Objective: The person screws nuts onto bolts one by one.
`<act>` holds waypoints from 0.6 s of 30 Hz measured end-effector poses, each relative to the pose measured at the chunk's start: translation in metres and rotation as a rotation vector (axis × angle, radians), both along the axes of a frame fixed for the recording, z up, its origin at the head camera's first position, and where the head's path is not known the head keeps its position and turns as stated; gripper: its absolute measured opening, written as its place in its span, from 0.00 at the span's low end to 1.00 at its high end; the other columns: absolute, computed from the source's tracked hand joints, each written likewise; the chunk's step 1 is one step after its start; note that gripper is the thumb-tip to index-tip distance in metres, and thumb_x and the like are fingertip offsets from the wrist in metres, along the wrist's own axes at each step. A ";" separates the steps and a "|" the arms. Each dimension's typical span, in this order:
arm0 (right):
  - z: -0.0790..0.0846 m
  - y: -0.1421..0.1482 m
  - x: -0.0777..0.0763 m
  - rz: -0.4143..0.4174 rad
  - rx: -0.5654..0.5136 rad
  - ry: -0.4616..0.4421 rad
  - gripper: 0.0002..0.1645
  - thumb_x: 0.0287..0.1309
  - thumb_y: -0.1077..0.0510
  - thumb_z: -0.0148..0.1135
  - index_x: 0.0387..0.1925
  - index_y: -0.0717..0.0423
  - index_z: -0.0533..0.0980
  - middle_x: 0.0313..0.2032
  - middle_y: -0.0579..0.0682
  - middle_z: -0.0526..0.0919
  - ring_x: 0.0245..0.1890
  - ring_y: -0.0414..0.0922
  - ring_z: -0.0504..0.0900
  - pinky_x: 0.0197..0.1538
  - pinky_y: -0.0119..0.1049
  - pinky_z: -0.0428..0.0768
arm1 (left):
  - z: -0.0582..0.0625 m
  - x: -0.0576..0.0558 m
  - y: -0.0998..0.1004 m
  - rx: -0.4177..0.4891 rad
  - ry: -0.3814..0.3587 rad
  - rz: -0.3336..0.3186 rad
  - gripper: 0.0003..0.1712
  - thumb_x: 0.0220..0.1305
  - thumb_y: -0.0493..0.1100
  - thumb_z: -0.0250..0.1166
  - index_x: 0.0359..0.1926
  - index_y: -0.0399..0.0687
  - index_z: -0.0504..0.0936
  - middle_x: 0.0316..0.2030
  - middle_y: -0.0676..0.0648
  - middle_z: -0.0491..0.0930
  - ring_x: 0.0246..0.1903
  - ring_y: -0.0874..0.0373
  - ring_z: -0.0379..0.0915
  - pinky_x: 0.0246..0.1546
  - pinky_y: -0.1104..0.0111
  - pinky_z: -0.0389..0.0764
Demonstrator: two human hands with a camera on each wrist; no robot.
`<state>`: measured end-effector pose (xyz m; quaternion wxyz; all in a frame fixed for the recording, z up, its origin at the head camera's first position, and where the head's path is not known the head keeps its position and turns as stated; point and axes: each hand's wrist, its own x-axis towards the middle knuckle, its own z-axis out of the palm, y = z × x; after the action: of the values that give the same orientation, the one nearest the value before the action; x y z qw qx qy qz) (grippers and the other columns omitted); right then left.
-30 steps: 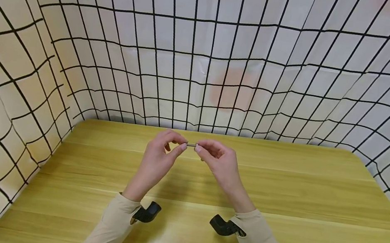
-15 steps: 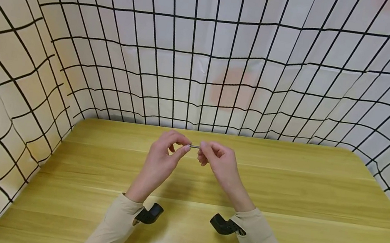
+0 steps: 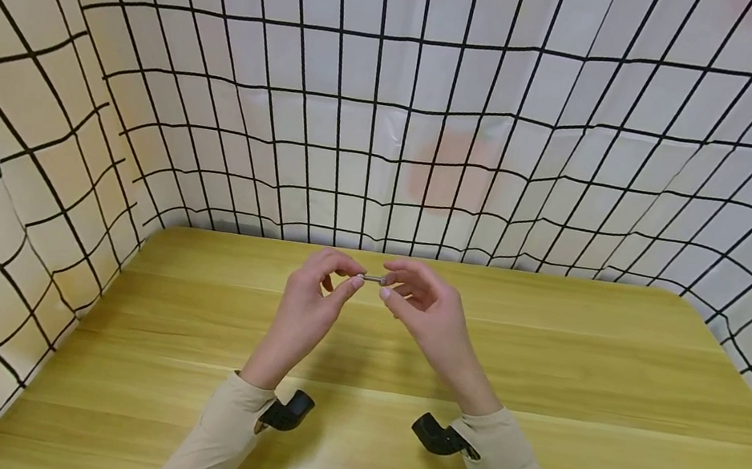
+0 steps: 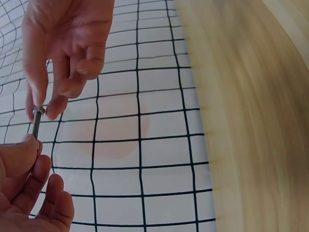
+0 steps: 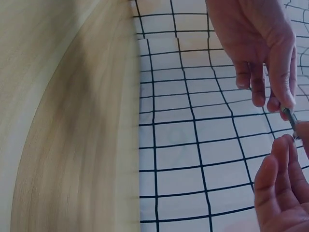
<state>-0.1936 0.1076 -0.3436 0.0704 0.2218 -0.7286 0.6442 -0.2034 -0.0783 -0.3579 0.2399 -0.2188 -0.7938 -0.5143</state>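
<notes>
A small metal bolt (image 3: 372,279) is held level above the table between the two hands, with a wider end piece towards the right; whether that is a nut or the bolt's head I cannot tell. My left hand (image 3: 312,290) pinches the bolt's left end between thumb and index finger. Around the wider end, the right hand (image 3: 433,312) has its thumb and index finger spread apart. In the left wrist view the bolt (image 4: 36,123) runs up from the left fingertips to the right ones. Threads show on the bolt (image 5: 292,117) in the right wrist view.
A wooden table (image 3: 588,380) lies under both hands. White sheeting with a black grid (image 3: 391,131) rises behind it and at both sides. A black wrist device sits at the left cuff (image 3: 287,410) and another at the right cuff (image 3: 439,435).
The right thumb and index finger pinched the bolt's right end, rolled over it, and now stand apart, uncovering the wider end. The left hand keeps its pinch and shifts slightly.
</notes>
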 end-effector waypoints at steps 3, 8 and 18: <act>-0.011 0.001 -0.007 0.005 -0.037 0.006 0.14 0.62 0.68 0.64 0.49 0.62 0.79 0.43 0.59 0.82 0.42 0.50 0.80 0.45 0.37 0.79 | 0.000 0.001 0.000 0.007 -0.002 -0.004 0.02 0.65 0.35 0.66 0.38 0.45 0.84 0.38 0.54 0.79 0.38 0.58 0.70 0.37 0.59 0.70; -0.023 0.004 -0.015 0.006 -0.066 0.001 0.11 0.62 0.65 0.65 0.47 0.63 0.79 0.43 0.59 0.82 0.42 0.47 0.81 0.48 0.37 0.80 | 0.000 0.001 0.001 0.008 0.001 -0.010 0.02 0.65 0.35 0.66 0.38 0.44 0.84 0.37 0.54 0.79 0.39 0.53 0.71 0.37 0.59 0.69; -0.026 0.006 -0.019 0.003 -0.049 -0.004 0.11 0.66 0.58 0.63 0.43 0.63 0.80 0.35 0.60 0.81 0.36 0.51 0.80 0.41 0.37 0.81 | 0.001 0.004 0.004 0.016 0.007 -0.029 0.03 0.64 0.35 0.67 0.37 0.46 0.84 0.38 0.54 0.79 0.41 0.57 0.71 0.37 0.61 0.69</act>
<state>-0.2127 0.1137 -0.3692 0.0735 0.2200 -0.7123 0.6624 -0.1999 -0.0738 -0.3571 0.2369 -0.2299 -0.7857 -0.5231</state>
